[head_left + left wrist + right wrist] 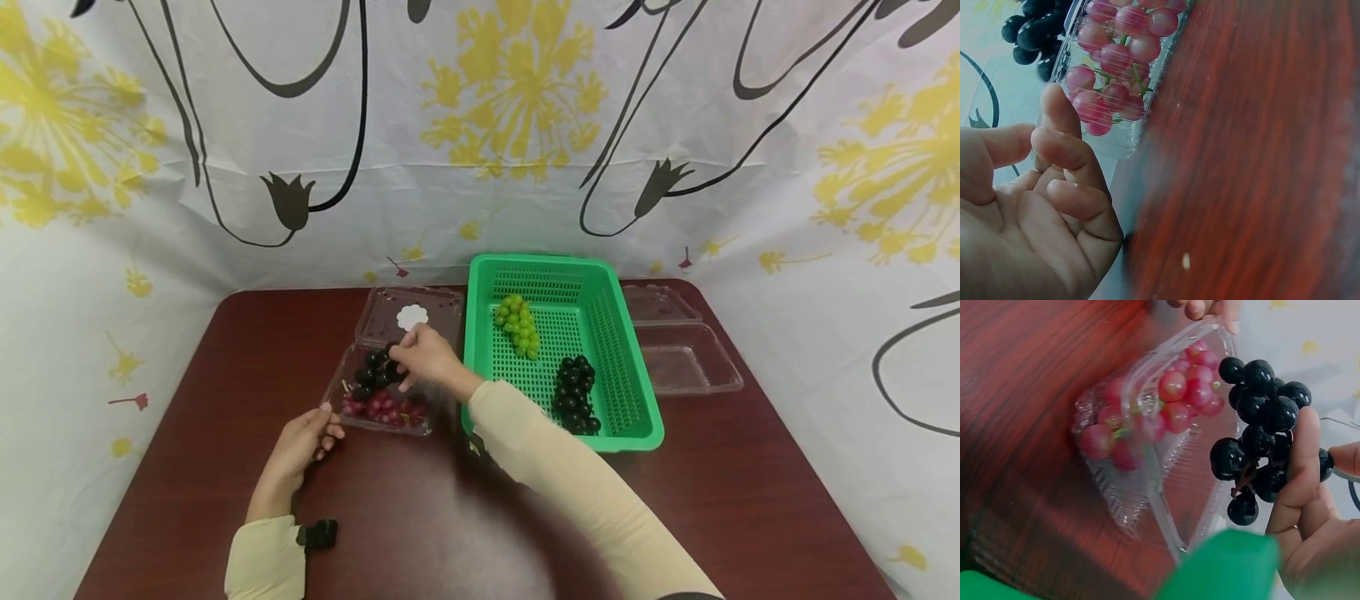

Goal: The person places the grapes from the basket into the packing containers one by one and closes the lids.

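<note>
My right hand (pixel 431 360) grips a bunch of black grapes (pixel 1257 419) between thumb and fingers. The bunch hangs above a clear plastic clamshell container (pixel 1154 487), tilted in the right wrist view. Inside the container lies a bunch of red grapes (pixel 382 408). At its near left corner, my left hand (pixel 302 442) pinches the rim with thumb and fingertips (pixel 1060 109). The open lid (pixel 444 307) lies flat behind the container, with a white flower-shaped label on it. Part of the black bunch is hidden behind my right fingers.
Right of the container stands a green basket (pixel 474 358), holding green grapes (pixel 517 325) and another black bunch (pixel 576 396). My right forearm crosses its near left corner. Beyond it, another open clear clamshell (pixel 720 387) lies on the table (pixel 375 517). A patterned curtain (pixel 420 208) hangs behind.
</note>
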A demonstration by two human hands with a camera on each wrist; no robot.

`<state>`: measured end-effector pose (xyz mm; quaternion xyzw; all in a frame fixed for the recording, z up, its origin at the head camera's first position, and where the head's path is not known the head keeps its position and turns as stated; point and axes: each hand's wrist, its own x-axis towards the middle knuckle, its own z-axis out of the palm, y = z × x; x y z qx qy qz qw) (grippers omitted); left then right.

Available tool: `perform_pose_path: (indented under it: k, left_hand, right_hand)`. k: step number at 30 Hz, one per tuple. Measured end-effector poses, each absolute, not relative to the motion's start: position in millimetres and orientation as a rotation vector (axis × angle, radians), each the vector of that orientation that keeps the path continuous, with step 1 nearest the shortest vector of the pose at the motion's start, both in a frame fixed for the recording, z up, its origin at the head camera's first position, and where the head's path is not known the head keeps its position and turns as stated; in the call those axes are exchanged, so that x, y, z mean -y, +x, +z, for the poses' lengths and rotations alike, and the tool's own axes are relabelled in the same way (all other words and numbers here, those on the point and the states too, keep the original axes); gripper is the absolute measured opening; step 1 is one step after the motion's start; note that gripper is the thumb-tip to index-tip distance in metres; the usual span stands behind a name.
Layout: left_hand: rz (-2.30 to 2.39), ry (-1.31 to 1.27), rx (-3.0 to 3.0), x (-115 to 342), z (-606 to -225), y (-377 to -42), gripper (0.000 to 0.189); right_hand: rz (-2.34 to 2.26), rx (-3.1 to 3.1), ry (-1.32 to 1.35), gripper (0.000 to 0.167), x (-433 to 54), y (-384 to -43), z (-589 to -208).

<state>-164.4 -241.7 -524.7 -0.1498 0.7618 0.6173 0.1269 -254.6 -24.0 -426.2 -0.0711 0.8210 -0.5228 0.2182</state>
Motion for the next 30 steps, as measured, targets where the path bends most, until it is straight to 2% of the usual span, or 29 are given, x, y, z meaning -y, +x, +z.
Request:
perform_pose_path:
  k: [20, 30]
  left_hand:
    - [1.794, -0.454, -2.210, 242.3, -527.1, -162.8, 0.046]
    - [1.769, -0.428, -2.243, 241.4, -527.7, -164.4, 0.049]
  right_hand:
    - [-1.294, -2.294, -0.282, 0.012, 23.4, -247.2, -432.5]
    - [-0.882, -2.446, -0.436, 0.019, 23.1, -246.8, -435.8]
